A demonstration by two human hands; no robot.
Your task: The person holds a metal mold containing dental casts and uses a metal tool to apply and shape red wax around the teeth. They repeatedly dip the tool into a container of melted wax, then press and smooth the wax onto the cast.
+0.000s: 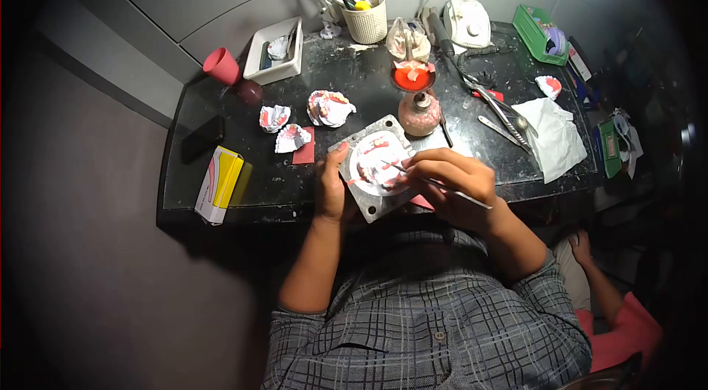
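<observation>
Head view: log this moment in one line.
left hand: holds metal flask | right hand: holds thin tool | tip on denture

Bench layout
The flask sits at the bench front edge; burner behind it, plaster casts left, tissue right.

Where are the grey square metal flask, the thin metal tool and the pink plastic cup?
grey square metal flask (382, 129): head view, upper corner.
thin metal tool (476, 202): head view, handle end.
pink plastic cup (221, 65): head view, side wall.
</observation>
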